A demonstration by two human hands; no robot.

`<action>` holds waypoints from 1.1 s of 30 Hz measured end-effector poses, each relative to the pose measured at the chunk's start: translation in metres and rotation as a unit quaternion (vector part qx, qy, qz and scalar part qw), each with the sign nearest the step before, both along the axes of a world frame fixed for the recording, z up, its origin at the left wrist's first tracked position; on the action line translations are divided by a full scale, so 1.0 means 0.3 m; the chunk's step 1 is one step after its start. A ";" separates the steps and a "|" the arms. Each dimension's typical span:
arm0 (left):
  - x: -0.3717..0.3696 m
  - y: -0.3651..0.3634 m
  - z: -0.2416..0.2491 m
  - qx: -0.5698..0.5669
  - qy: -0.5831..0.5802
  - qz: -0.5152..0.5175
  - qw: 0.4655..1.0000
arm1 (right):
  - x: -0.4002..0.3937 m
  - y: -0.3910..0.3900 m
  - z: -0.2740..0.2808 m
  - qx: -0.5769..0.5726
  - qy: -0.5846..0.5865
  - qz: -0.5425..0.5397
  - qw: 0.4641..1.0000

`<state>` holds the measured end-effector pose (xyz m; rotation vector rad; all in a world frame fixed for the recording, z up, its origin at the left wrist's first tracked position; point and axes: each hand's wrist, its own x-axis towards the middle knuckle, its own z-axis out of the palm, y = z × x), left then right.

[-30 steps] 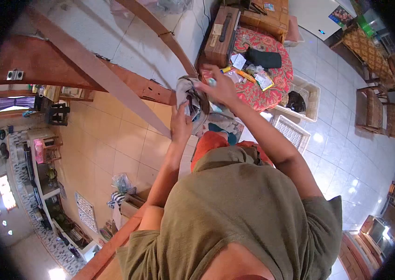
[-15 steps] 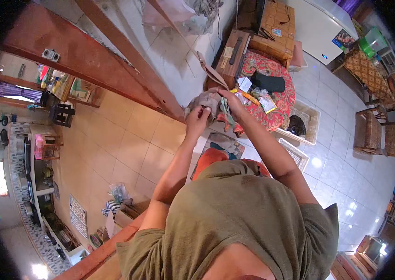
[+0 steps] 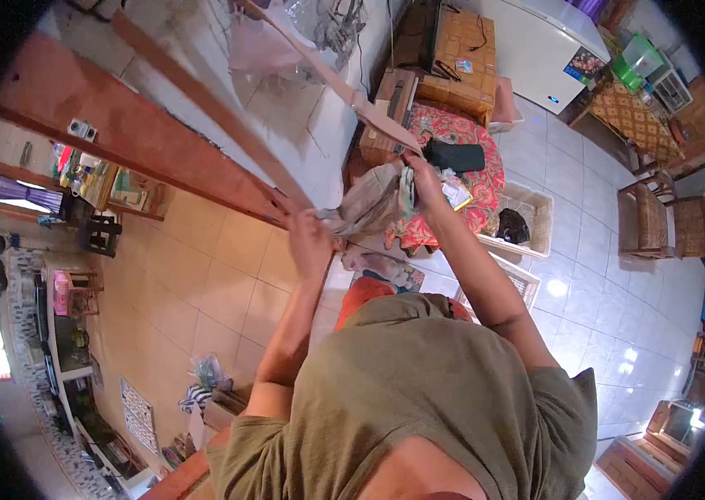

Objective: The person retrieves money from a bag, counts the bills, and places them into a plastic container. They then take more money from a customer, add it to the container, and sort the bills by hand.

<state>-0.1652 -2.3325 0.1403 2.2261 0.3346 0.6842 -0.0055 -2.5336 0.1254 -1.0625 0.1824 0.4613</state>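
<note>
Stretched between my two hands is a crumpled grey-beige cloth bag (image 3: 367,200). Its long, wide beige strap (image 3: 373,112) runs up past my right hand toward the top of the view. My left hand (image 3: 311,243), a little blurred, is closed at the bag's left end. My right hand (image 3: 425,182) grips the right end, where the strap meets the bag and a pale green patterned piece of cloth (image 3: 407,187) shows. The fingertips of my right hand are partly hidden by the fabric.
Beyond my right hand stands a table with a red patterned cloth (image 3: 494,158), bearing a black pouch (image 3: 457,156) and packets. White plastic baskets (image 3: 542,225) sit below it. A reddish wooden beam (image 3: 152,125) slants across the left. A white chest freezer (image 3: 527,50) stands behind.
My left hand has moved left and down, away from my right hand, and the bunched bag is now drawn out between them. The strap is stretched straighter, and the view has shifted slightly.
</note>
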 end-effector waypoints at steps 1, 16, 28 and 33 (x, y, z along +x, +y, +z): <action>0.002 -0.070 0.029 -0.077 0.057 -0.050 0.994 | -0.030 0.025 0.021 -0.023 -0.015 -0.012 1.000; 0.058 -0.103 0.015 -0.161 -0.007 -0.156 0.974 | -0.169 0.070 0.133 -0.167 -0.151 -0.001 0.974; -0.124 0.103 -0.380 -0.053 0.082 -0.062 0.993 | 0.091 -0.136 -0.056 -0.266 -0.371 0.001 0.890; -0.140 0.053 -0.108 -0.030 0.119 -0.152 0.981 | -0.241 -0.041 0.093 -0.561 -0.432 0.146 0.691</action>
